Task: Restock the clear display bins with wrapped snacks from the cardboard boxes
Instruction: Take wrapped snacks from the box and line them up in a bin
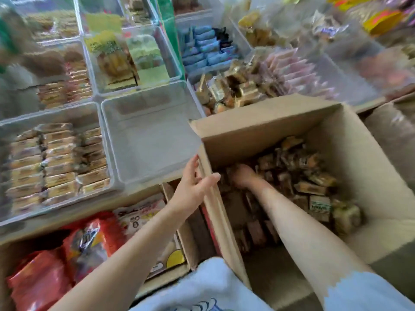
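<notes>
The wrapped snacks point(298, 176), brown and tan packets, lie heaped in the open cardboard box point(359, 158), beneath and to the right of the right hand. The right hand point(243, 177) is sunk among them, fingers buried; whether it has hold of any packet cannot be told. The left hand point(195, 187) grips the box's left wall, thumb hooked over the rim to the inside, fingers on the outside face. Just beyond the left hand stands an empty clear bin point(148, 140). Left of that hand, a filled bin point(56, 162) holds stacked tan packets. Below the left forearm, a second box point(179, 239) carries red bags point(45, 279). Beyond the right hand, further bins hold gold and pink packets point(258, 79); detail there is blurred.
</notes>
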Motion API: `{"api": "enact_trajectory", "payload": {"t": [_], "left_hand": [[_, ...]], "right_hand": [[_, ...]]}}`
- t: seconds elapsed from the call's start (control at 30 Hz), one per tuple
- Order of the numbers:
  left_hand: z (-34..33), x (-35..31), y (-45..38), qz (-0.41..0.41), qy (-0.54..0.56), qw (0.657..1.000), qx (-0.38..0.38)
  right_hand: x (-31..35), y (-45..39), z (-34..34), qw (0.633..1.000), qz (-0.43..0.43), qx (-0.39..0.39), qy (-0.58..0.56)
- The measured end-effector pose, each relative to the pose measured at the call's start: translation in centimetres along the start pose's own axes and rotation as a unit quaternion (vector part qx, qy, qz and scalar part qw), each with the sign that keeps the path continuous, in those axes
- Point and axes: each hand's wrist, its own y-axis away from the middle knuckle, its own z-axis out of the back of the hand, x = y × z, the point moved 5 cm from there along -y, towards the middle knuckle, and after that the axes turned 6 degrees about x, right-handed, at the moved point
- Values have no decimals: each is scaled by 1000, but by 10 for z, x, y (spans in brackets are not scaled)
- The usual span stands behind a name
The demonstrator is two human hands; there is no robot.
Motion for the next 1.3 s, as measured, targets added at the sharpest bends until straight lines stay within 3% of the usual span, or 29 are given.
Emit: {"api": "enact_trajectory", "payload": {"t": [0.23,0.4,0.5,0.6,0.67,0.77,0.83,0.87,0.93,1.07,1.13,1.2,1.3], "left_hand": [[3,-9,6,14,-23,1000,-6],[3,-13,6,2,-29,1000,7],[5,-11,5,5,-30,1000,3],[9,-7,3,15,-37,999,-2],[12,-6,2,19,-41,999,-3],[13,-8,1,11,-48,999,11],[12,-9,1,1,-46,999,19],[11,-10,1,-4,-43,999,27],[9,-10,2,-6,-34,998,48],[24,-1,6,21,-31,999,37],[45,5,12,33,-47,998,-20],[81,11,24,0,-66,990,-127],[159,23,59,-72,-155,927,-335]], "right_hand": [[10,-48,-52,988,43,-17,148],[24,-39,-91,917,78,85,382],[19,-46,-90,902,59,119,412],[25,-39,-80,905,52,83,414],[26,-30,-73,904,54,107,410],[15,-11,-56,918,28,283,275],[15,8,-23,947,33,315,59],[19,23,-3,942,38,327,-63],[35,59,34,892,82,370,-247],[93,128,74,806,255,413,-339],[126,150,69,796,290,404,-345],[161,158,54,808,309,378,-331],[210,147,21,839,295,341,-304]]}}
